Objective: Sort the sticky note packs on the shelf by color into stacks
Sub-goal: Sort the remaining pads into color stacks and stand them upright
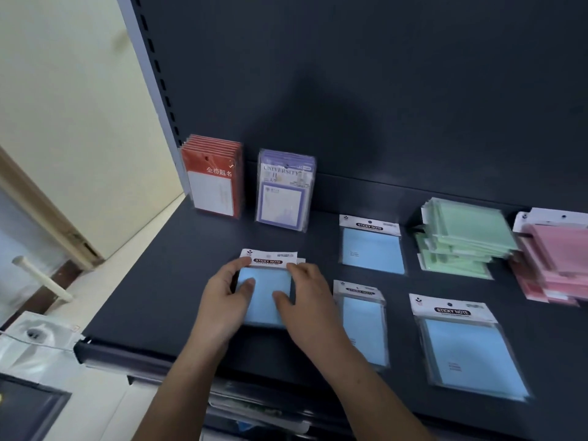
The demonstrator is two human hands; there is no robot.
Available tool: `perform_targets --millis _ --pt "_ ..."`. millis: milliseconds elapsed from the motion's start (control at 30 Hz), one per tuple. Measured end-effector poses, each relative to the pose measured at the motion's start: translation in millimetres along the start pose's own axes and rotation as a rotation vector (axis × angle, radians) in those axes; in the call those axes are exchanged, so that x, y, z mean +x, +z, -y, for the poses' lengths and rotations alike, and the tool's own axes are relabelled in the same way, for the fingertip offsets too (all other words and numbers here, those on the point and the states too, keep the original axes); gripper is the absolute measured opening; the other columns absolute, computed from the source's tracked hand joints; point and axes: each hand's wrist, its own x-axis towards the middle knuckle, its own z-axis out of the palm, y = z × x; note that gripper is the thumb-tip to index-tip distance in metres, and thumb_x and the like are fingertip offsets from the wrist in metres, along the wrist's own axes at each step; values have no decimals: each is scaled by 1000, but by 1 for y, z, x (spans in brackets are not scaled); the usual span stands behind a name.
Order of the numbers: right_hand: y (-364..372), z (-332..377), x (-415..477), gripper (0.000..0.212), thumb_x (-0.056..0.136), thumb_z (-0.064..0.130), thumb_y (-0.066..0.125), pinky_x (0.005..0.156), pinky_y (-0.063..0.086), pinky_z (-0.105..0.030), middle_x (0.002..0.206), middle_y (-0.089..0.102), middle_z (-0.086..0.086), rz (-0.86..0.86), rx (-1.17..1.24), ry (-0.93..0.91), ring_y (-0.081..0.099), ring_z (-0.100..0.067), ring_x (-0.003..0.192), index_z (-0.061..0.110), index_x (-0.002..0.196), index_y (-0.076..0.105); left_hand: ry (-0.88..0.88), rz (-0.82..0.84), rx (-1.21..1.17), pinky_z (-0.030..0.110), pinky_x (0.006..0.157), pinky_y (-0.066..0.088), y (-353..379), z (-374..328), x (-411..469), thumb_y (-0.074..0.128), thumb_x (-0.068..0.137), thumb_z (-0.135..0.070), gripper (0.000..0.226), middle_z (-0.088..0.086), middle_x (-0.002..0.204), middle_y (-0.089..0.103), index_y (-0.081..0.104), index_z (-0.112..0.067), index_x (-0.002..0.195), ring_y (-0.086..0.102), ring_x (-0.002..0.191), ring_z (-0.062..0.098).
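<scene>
Presently my left hand and right hand are both clamped on the blue sticky note stack, one at each side edge, thumbs pressed on the top pack and fingers curled round the sides. I judge that this two-sided hold squares the packs, so that their edges and white header cards line up.

Location: the stack rests flat on the dark shelf, left of centre, in front of the upright purple university notepads and red notepads, which lean against the back panel.

Outstanding items: three blue packs lie singly and apart from the stack: one at the back, one just beside my right hand, and one near the front edge. They appear not yet gathered.

Completed items, by appearance: the green stack and pink stack sit side by side at the right, each loosely fanned rather than squared.

Assessment: blue is the colour in hand, and the task is well advanced.
</scene>
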Motion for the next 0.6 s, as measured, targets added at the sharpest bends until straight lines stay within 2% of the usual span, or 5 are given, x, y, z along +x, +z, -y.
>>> perform_targets --millis 67,167,300,467,600 --pt "-1 0 2 52 94 26 50 102 27 -22 142 29 3 23 39 25 33 -14 129 18 142 32 25 18 64 28 86 49 0 0 4 48 92 -2 34 4 127 56 56 -17 122 58 106 17" --pt "-10 -3 3 57 91 24 56 101 32 -21 139 31 3 60 167 60 43 -14 121 20 143 32 101 -13 302 38 112 29 4 -5 13 53 89 -2 38 7 145 38 54 -9 126 37 133 23" --pt "-45 -22 14 48 89 16 58 84 41 -12 130 41 3 -120 351 111 52 -5 92 18 135 43 257 -6 385 24 109 22 29 -22 17 60 87 -11 42 7 143 41 54 -11 128 32 135 17" --pt "-87 -66 19 47 89 13 56 108 33 -28 137 45 -4 -318 448 356 43 -15 126 13 135 45 295 86 842 40 114 -9 78 -33 29 51 91 -36 48 -1 144 42 43 -18 135 4 145 20" --pt "-95 -86 10 44 87 9 57 102 42 -34 126 57 -8 -290 472 426 56 -19 113 7 130 48 375 195 844 39 115 0 112 -34 34 49 92 -36 52 2 147 37 38 -15 138 12 144 22"
